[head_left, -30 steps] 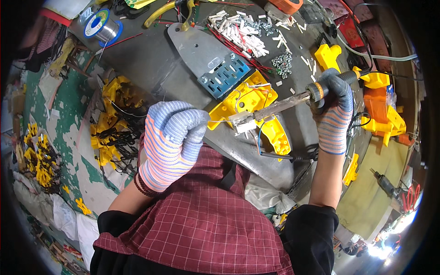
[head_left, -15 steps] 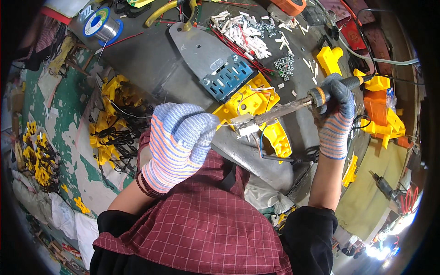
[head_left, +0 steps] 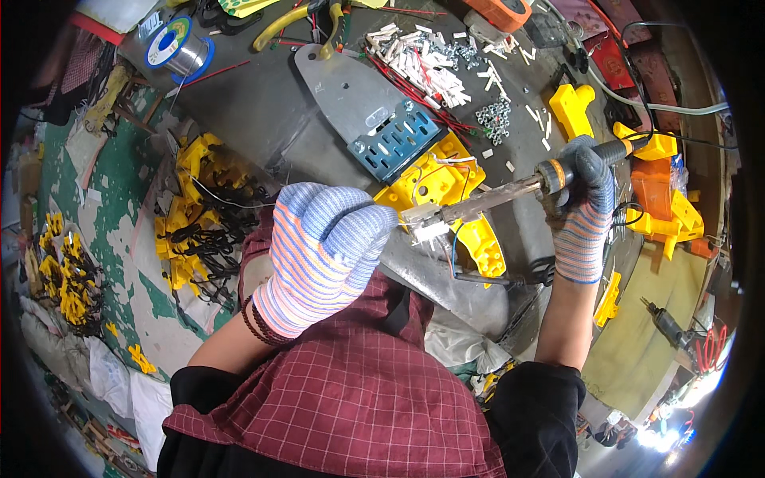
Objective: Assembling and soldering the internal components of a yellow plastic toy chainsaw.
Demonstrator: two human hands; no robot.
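My gloved right hand [head_left: 587, 199] is closed around the handle of a soldering iron [head_left: 498, 193], which points left and slightly down. In a pinch, my gloved left hand [head_left: 331, 247] holds thin solder wire [head_left: 231, 200], its fingertips beside the iron's tip. A small bright white piece [head_left: 431, 232] sits right under the tip; whether the solder touches it I cannot tell. Behind the tip lies an open yellow plastic housing [head_left: 458, 187] with thin wires, and a yellow handle part [head_left: 480, 248] extends below it. A grey pointed metal plate with a blue slotted end [head_left: 396, 142] adjoins the housing.
A solder spool [head_left: 191, 57] stands at the far left of the table. White sleeves [head_left: 434, 76], metal nuts [head_left: 494, 119] and yellow-handled pliers [head_left: 279, 25] lie at the back. Yellow parts with black cords [head_left: 195, 223] are heaped at left. The iron's cord [head_left: 652, 95] runs off right.
My left hand has moved a little to the right, bringing its fingertips closer to the iron's tip. My right hand and the iron have barely moved.
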